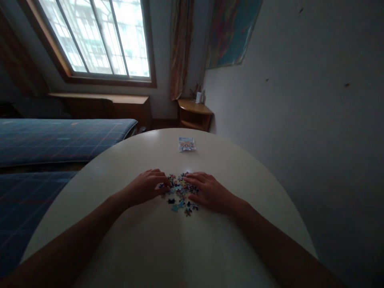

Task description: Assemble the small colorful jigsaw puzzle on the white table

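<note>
A small heap of colourful jigsaw puzzle pieces (pixel 180 194) lies in the middle of a round white table (pixel 156 244). My left hand (pixel 147 187) rests palm down on the heap's left side, fingers stretched onto the pieces. On the right side lies my right hand (pixel 210 192), fingers spread flat over the pieces. Both hands touch the heap and neither lifts a piece. A small printed picture card (pixel 186 144) lies farther back on the table, apart from the heap.
A bed with a blue checked cover (pixel 54 138) stands left of the table. A wooden corner shelf (pixel 193 114) and a low wooden bench sit under the window (pixel 99 38). A bare wall runs along the right, with a map (pixel 231 32) hung on it.
</note>
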A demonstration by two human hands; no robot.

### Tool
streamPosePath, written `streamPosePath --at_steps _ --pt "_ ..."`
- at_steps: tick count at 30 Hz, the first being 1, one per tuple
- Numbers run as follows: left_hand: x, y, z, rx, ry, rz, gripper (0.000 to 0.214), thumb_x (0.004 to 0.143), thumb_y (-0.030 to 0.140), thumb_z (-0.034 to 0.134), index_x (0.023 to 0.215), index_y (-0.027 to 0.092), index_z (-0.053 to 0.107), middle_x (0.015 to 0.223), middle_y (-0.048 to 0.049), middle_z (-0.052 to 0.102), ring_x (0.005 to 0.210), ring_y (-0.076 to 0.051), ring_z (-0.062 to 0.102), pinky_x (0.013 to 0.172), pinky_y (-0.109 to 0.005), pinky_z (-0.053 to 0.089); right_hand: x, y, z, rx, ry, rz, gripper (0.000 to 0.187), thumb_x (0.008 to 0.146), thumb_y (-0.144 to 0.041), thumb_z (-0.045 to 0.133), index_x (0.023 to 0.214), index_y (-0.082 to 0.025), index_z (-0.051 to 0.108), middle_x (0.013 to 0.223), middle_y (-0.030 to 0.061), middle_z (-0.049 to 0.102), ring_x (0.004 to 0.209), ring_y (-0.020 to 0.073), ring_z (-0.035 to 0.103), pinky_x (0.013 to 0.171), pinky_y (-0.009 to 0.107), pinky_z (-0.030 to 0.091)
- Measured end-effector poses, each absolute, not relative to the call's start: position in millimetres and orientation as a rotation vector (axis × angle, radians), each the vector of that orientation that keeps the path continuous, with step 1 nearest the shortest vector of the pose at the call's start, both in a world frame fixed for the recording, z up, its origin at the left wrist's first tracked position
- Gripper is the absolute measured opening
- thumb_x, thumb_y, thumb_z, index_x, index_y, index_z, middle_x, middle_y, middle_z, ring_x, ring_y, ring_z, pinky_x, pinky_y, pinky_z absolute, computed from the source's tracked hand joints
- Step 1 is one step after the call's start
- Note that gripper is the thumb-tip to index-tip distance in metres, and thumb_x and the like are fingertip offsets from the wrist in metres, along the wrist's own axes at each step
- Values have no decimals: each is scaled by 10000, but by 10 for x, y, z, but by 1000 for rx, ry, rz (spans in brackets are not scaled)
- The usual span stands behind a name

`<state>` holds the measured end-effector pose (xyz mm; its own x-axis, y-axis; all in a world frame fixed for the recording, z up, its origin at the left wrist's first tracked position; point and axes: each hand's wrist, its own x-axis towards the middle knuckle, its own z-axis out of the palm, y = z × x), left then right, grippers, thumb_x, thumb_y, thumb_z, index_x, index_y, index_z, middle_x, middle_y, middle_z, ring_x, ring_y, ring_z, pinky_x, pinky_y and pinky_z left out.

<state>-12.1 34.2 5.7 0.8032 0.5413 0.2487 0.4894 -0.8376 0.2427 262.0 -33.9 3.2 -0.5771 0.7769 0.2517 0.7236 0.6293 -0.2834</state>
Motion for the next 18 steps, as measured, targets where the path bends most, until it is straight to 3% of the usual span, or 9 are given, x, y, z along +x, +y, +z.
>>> streamPosePath --at_steps 5,9,13,18 --pt "-123 388 25 2810 927 467 83 924 245 605 932 241 688 913 -18 706 872 -196 640 802 -310 473 2579 -405 37 -1172 -2679 360 700 940 -580 495 1526 -231 338 1589 127 307 1480 313 214 1183 513 210" --pt "-111 385 20 2799 999 534 113 930 251 579 941 237 691 956 -30 706 893 -206 648 816 -338 498 2546 -448 107 -1160 -2681 383 694 918 -598 523 1497 -235 397 1574 125 340 1467 318 250 1177 519 228" --pt "-68 317 4 2786 840 606 231 942 322 581 1146 258 667 1163 -62 672 1058 -216 620 944 -368 491 2566 -435 115 -1171 -2652 334 620 923 -556 543 1456 -250 456 1517 107 442 1432 295 328 1171 510 246" --pt "-40 270 -129 2825 761 460 526 956 451 558 1441 278 452 1484 -87 477 1356 -266 442 1117 -451 373 2657 -397 38 -1333 -2650 338 747 932 -640 447 1540 -232 299 1595 145 282 1469 351 226 1165 572 210"
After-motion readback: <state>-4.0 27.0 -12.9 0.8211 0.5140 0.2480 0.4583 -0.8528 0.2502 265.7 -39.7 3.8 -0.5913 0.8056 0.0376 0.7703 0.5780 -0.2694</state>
